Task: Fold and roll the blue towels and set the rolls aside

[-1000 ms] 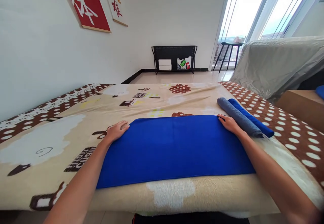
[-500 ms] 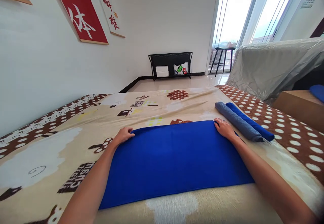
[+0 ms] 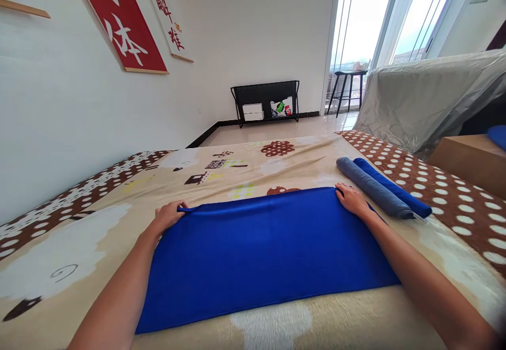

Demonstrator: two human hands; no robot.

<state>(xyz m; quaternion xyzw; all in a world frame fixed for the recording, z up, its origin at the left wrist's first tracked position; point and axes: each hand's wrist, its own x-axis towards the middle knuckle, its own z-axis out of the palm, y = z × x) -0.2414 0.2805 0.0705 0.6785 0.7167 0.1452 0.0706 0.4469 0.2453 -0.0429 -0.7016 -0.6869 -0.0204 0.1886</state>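
Observation:
A bright blue towel lies flat across the patterned blanket in front of me. My left hand pinches its far left corner, and the far edge is lifted into a small fold there. At the far right corner my right hand grips the towel's edge. Just right of that hand lie two rolled towels side by side, a grey one and a blue one.
A white wall with red banners runs along the left. A black rack stands at the far wall beside glass doors and a stool. At the right are a plastic-covered piece of furniture and a brown box.
My left hand has shifted left and nearer, closing on the towel's far left corner and raising the far edge into a fold. My right hand has stayed at the right corner.

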